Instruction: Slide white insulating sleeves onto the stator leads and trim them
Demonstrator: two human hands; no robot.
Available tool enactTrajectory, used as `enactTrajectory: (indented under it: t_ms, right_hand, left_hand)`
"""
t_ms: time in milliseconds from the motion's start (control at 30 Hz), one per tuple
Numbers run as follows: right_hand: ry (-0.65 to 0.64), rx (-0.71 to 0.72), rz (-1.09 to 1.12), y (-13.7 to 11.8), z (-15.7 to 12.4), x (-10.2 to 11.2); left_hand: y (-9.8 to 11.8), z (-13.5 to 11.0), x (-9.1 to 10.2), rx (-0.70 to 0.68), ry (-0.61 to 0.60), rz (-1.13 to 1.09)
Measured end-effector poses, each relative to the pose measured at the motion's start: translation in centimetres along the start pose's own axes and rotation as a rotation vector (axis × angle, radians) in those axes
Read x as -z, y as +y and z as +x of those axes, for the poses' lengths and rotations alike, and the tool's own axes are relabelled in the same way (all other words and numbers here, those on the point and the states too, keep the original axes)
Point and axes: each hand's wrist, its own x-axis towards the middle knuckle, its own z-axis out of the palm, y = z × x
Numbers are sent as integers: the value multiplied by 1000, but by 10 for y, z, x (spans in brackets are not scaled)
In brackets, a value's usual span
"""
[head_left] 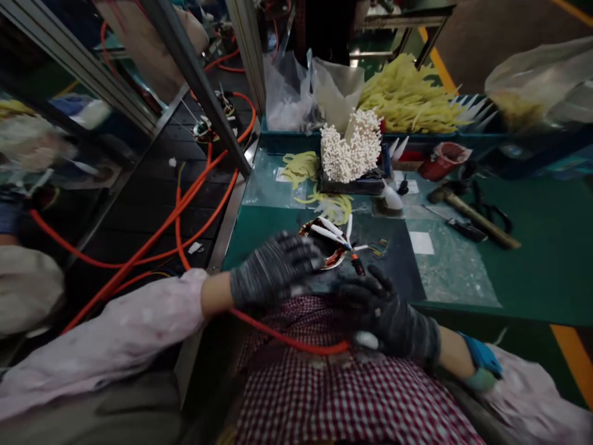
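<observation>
Sleeves (328, 233) slant mostly far-left over the coil (334, 259); near it, left hand (277, 270) and right hand (393, 318) blur: finger grip I can't tell.

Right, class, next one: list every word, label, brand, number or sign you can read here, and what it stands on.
No text can be read.
White label on the clear plastic: no legible writing.
Small label beside the yellow strips: too small and blurred.
Pale label below the red cup: too blurred.
</observation>
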Motion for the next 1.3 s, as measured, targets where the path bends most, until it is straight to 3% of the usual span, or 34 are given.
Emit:
enactTrajectory:
  t_ms: [100,233,367,467,533,667,733,800,933,1000,1167,1300]
  right_hand:
    - [181,-73,-188,17,-26,-11]
    - [247,-239,-344,40,-31,-19]
    - [264,-302,-448,67,5,-19]
    - [162,-325,-383,81,42,-23]
    - [120,-293,-298,85,57,-27]
    - [152,-294,-172,84,60,-28]
    - [166,-313,-135,83,56,-27]
    - [166,-324,-113,81,54,-24]
    - [204,-375,54,73,58,-12]
    - [271,-450,186,64,62,-1]
    - [447,-684,566,38,84,25]
    - [529,-749,665,25,98,29]
  left_hand:
    - [-28,24,-4,-117,-81,-25]
    - [-26,31,-24,18,-109,20]
    - [-4,14,-37,223,-74,79]
    - [3,-5,-32,385,-58,106]
    - [2,-15,-23,400,-47,69]
    - [-10,-5,8,383,89,25]
    - [-21,20,22,437,150,56]
    - [-34,53,30,480,148,-61]
    - [-42,96,31,524,237,-289]
    - [-33,95,29,502,284,-300]
    - [-7,73,23,243,238,-163]
    - [-10,73,12,257,212,-81]
